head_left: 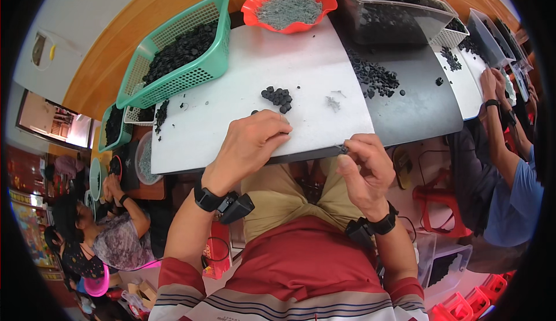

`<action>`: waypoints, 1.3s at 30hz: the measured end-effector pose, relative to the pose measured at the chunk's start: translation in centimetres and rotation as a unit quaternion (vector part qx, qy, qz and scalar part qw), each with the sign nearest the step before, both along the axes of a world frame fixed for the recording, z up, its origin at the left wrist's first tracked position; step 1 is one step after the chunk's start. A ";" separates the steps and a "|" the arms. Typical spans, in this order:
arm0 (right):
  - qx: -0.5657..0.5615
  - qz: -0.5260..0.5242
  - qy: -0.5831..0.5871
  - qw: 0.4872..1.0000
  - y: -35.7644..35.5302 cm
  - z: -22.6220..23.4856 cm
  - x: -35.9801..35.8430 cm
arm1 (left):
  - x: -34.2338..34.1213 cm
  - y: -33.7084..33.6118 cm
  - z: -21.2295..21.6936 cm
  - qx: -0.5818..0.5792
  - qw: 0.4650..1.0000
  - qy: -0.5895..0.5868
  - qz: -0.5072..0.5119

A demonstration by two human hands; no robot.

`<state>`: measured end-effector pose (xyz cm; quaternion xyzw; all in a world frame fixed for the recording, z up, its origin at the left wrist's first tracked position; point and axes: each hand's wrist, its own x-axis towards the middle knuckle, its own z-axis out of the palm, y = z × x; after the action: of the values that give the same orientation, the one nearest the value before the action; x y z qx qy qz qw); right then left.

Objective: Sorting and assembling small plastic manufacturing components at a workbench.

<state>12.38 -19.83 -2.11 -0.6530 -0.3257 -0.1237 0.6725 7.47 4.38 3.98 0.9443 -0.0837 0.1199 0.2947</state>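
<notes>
Over the near part of a white work mat [231,83], my left hand [249,141] is closed, thumb against curled fingers. Whatever those fingers hold, if anything, is hidden. Just beyond it lies a small heap of round black pieces [277,98]. My right hand [369,167] pinches a small black piece [343,149] between thumb and fingertips at the mat's front edge, with a thin grey bit showing at its top. A few loose grey metal pins [333,102] lie on the mat beyond my right hand.
A green basket [174,86] of black pieces stands at the far left. Behind the mat sit a red scalloped bowl [249,17] of metal pins and a clear bin [399,23] of black parts. More black pieces [376,75] are scattered rightward. People work at both sides.
</notes>
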 end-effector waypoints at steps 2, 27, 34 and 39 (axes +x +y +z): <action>-0.003 -0.001 -0.006 1.000 -0.1 -0.1 0.1 | -0.3 -0.5 0.0 -0.098 0.995 0.028 0.012; -0.009 0.037 -0.044 0.998 1.9 1.6 0.5 | -1.7 -1.8 -3.2 -0.750 0.646 0.139 0.003; 0.000 0.057 -0.044 0.997 3.1 1.9 0.7 | -1.7 -1.9 -3.2 -0.758 0.637 0.140 -0.010; -0.005 0.069 -0.043 0.997 3.6 1.9 0.9 | -1.7 -2.0 -3.2 -0.756 0.640 0.138 -0.018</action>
<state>13.27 -16.18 -0.22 -0.6264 -0.3994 -0.1038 0.6614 5.79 2.38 0.78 0.3967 0.0608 0.0048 0.9159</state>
